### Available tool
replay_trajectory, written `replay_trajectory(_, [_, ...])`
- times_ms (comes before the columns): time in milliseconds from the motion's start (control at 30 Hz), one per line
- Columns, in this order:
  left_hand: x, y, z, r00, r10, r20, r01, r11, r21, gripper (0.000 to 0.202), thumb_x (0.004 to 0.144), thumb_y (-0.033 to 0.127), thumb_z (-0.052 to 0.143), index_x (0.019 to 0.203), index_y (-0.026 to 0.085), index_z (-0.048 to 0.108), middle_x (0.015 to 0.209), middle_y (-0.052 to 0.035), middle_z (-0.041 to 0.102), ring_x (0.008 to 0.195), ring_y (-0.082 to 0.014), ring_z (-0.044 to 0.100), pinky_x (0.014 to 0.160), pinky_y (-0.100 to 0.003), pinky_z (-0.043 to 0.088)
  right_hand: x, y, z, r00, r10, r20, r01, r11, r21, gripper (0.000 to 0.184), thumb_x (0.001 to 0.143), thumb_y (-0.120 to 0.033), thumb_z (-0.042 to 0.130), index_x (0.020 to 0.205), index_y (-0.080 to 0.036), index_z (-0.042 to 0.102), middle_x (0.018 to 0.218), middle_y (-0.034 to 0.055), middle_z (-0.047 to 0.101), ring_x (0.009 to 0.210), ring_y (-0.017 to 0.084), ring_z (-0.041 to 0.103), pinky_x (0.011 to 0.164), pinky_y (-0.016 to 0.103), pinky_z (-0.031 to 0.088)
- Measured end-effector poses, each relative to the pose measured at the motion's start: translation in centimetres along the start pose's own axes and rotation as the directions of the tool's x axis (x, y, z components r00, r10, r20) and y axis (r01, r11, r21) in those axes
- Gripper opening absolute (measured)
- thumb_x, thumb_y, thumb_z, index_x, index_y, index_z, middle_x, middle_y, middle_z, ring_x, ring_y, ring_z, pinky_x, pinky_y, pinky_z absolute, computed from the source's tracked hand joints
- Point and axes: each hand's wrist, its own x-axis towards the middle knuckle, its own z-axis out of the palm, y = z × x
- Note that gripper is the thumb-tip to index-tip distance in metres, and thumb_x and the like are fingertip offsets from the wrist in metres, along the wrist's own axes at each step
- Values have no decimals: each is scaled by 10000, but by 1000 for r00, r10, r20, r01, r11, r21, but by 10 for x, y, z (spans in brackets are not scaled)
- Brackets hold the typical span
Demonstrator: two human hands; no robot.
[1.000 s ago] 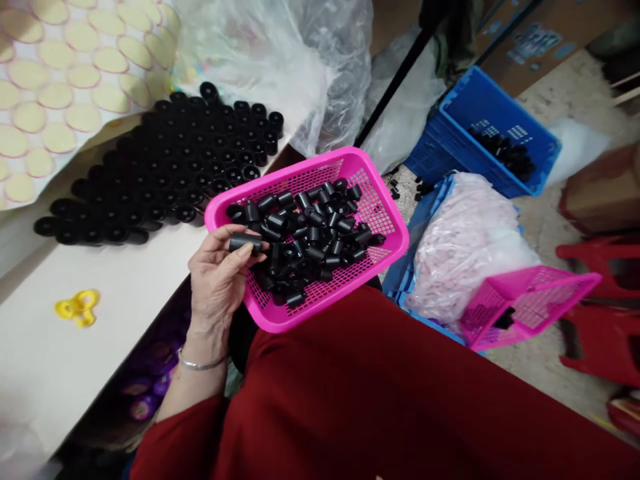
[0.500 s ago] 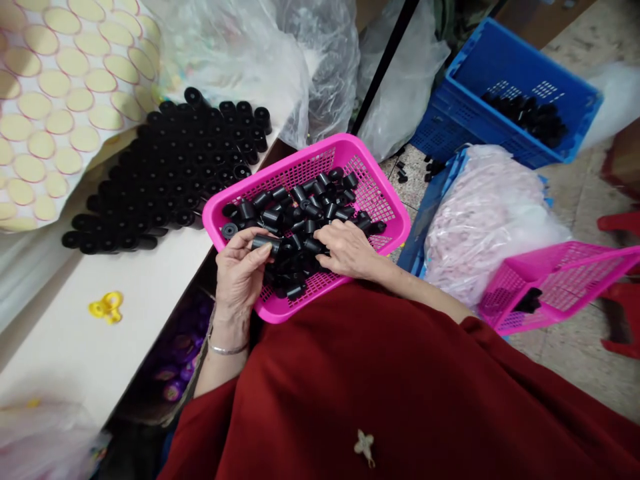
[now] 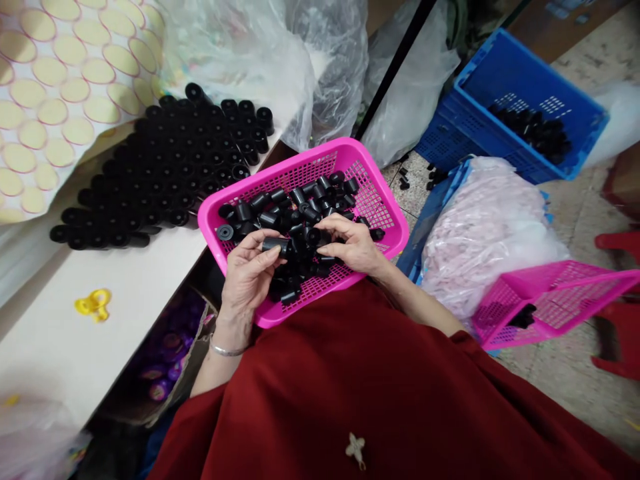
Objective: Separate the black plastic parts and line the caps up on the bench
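Observation:
A pink plastic basket [image 3: 220,260] with mesh walls rests in front of me, holding many loose black plastic cylinders [image 3: 300,195]. Over its near left part, my left hand [image 3: 247,270] is closed around a black cylinder [image 3: 275,245] that lies sideways between thumb and fingers. Facing it, my right hand [image 3: 350,245] pinches another black cylinder [image 3: 315,237], its round end turned toward the left hand. A small gap separates the two held pieces. Fingers partly hide both of them.
On the white table [image 3: 125,287], many black cylinders [image 3: 165,167] stand in close rows beside a yellow plastic piece [image 3: 93,305]. To the right are a blue crate [image 3: 450,117], a filled plastic bag [image 3: 490,227] and a second pink basket [image 3: 560,273]. Below the table sits an open carton [image 3: 193,373].
My right hand has come up from the pile with a black cylinder and moved closer to the left hand. The left hand still holds its cylinder, now slightly further right.

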Motion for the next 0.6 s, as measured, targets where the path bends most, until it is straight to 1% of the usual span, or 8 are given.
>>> replay_trajectory(67, [1,0,3,1000,-9,0,9,1000,7,335,566,228,883,857,158,733,812,-16,701,618,-78,632,607,-173,573,0,3,2,1000,24,-16,-23,998,59,298,725,-256,733,1002,-190,645,942,13,565,745,116,521,664,285,449])
replay_trajectory(133, [1,2,5,1000,-17,-14,17,1000,9,312,570,218,876,841,159,732,805,-14,695,625,-80,631,613,-177,579,0,6,4,999,46,-23,-44,996,72,297,724,-246,727,999,-183,635,940,12,559,721,110,517,649,283,451])
replay_trajectory(200, [1,6,5,999,-13,-45,13,1000,-1,307,569,198,867,842,169,730,812,-11,692,646,-86,633,617,-180,583,0,7,5,999,47,-13,-46,999,8,279,726,-205,707,993,-175,632,930,11,554,714,109,512,653,287,450])
replay_trajectory(300, [3,15,2,995,16,-99,-19,999,-29,337,551,184,854,863,179,726,842,-12,689,694,-108,643,618,-202,589,0,7,4,1000,4,0,-4,989,-145,276,738,-166,667,1012,-171,633,934,19,560,784,135,533,724,323,463])
replay_trajectory(400, [5,19,-2,991,27,-131,-32,999,-42,267,570,258,832,782,165,700,809,-20,676,703,-125,636,575,-216,567,0,4,3,1000,-21,9,23,977,-214,278,742,-199,669,1016,-180,626,966,31,574,869,168,547,803,367,468])
replay_trajectory(500, [4,12,-2,994,6,-108,3,997,77,241,600,291,803,627,158,604,673,-17,639,584,-108,573,463,-193,466,1,4,0,999,28,-16,-30,986,-166,243,742,-220,660,977,-190,610,942,20,584,836,159,550,769,345,475])
replay_trajectory(533, [4,8,-2,996,-2,-84,14,989,150,261,594,274,802,592,159,568,637,-11,623,545,-99,542,448,-192,433,2,5,-3,997,53,-49,-59,991,-119,240,742,-225,653,975,-193,600,920,11,587,809,149,551,747,330,477])
replay_trajectory(600, [3,1,0,1000,-6,-17,11,944,329,275,576,234,801,564,156,538,612,0,605,528,-90,510,478,-207,416,4,8,-10,984,89,-151,-93,995,-23,258,735,-240,658,978,-200,581,886,-7,593,785,136,558,732,307,483])
